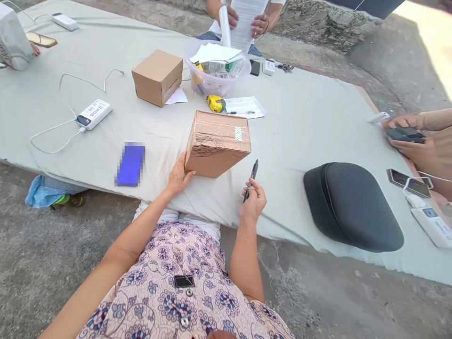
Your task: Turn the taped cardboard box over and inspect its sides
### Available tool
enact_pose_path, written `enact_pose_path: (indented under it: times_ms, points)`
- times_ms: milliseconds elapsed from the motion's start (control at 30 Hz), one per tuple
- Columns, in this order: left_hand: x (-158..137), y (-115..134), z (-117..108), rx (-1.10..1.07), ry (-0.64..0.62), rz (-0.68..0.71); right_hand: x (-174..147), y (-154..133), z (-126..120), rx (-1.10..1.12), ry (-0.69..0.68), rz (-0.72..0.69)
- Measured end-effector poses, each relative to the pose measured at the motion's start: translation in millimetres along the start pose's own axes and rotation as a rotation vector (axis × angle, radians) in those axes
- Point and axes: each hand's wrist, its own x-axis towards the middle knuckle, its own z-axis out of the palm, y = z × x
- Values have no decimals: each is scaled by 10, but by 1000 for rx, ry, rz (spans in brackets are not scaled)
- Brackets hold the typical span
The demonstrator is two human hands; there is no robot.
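Observation:
A brown cardboard box (pixel 218 165) with shiny tape and dark scribble-like lines across its upper side stands near the table's front edge. My left hand (pixel 179 176) grips its lower left corner, the thumb along the front and the fingers on the left side. To the right of the box, my right hand (pixel 253 200) is closed around a black pen (pixel 251 181), which points up and away from me. The pen is apart from the box. A phone-shaped item (pixel 130 165), blurred out in blue, lies left of my left hand.
Behind the box are a yellow tape measure (pixel 214 103), a paper sheet (pixel 245 106), a second box (pixel 155 77) and a full plastic basket (pixel 219 87). A black case (pixel 353 207) sits right; a power bank (pixel 94 114) with cable lies left. Co-workers' hands (pixel 409 129) are at the far edges.

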Motion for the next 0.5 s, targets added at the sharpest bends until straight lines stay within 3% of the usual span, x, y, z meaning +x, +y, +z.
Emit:
enact_pose_path:
  times_ms: [67,133,267,400,500]
  points:
    - [-6,13,-15,-22,-8,6,-77,-207,-86,151,-11,-33]
    - [-8,25,-28,-34,-16,7,-172,-472,-182,224,-70,-184]
    - [-4,31,-37,-25,-20,-5,-401,-1001,-289,93,-302,-473]
    - [-3,38,-40,-20,-25,1,-606,-1256,-135,179,-551,-649]
    - [-12,52,-39,-13,-15,3,-689,-1278,110,212,-570,-764]
